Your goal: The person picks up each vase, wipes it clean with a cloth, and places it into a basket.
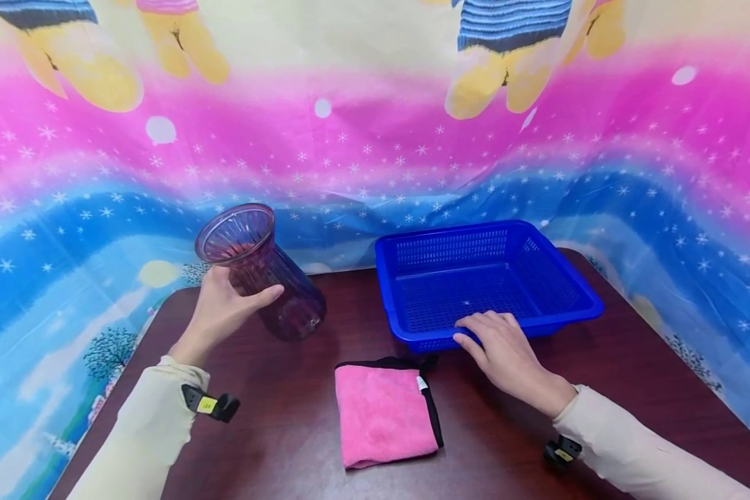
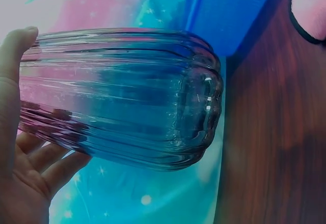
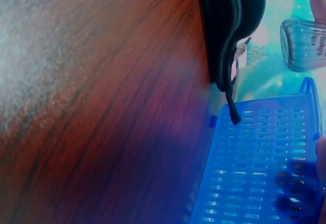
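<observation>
A ribbed, purple-tinted glass vase [image 1: 287, 292] leans at a slant in my left hand [image 1: 221, 309], its wide mouth up to the left and its base close over the table. The left wrist view shows that hand around the neck of the vase [image 2: 137, 96], thumb on one side and fingers on the other. At the near rim of a blue plastic basket [image 1: 406, 326], my right hand [image 1: 503, 351] holds on with fingers bent over the edge and thumb outside. Most of this hand is out of the right wrist view, where the basket's slotted side [image 3: 254, 158] shows.
A folded pink cloth [image 1: 384, 417] with black edging lies on the dark wooden table [image 1: 275, 437], between both forearms and in front of the basket. Behind the table hangs a printed curtain [image 1: 350, 146] with snowflakes, reaching round both sides.
</observation>
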A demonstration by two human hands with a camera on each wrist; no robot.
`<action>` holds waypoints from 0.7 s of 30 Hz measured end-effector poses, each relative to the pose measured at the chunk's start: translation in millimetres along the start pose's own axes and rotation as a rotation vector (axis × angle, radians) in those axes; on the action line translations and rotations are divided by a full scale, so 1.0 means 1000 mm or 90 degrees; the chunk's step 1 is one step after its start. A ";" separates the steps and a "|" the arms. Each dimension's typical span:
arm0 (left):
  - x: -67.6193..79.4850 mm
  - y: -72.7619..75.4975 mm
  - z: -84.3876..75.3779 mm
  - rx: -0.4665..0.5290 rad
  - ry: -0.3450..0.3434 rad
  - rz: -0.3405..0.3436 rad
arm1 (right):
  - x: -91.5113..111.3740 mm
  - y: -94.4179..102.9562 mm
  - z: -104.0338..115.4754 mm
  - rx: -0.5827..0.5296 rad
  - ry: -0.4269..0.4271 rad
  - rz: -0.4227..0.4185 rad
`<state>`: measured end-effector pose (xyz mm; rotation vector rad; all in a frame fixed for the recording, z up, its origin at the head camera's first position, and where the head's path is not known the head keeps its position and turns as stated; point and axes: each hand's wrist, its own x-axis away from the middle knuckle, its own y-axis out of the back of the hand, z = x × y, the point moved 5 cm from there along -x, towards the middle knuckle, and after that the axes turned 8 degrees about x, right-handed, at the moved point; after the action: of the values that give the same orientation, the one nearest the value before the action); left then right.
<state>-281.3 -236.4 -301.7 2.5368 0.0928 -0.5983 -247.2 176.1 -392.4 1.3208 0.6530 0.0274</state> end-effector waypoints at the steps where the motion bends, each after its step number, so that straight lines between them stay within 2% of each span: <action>1: -0.001 -0.002 -0.002 0.002 -0.002 -0.002 | 0.000 0.000 0.000 0.000 0.000 -0.003; 6: -0.009 -0.010 -0.013 0.016 -0.001 -0.009 | 0.000 0.000 0.000 0.003 0.003 -0.015; 21: -0.026 -0.040 -0.037 0.054 -0.006 0.005 | 0.000 -0.001 0.000 0.002 -0.002 -0.005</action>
<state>-297.7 -181.5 -281.3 2.6141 0.0549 -0.6241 -247.2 176.3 -393.3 1.3206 0.6554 0.0181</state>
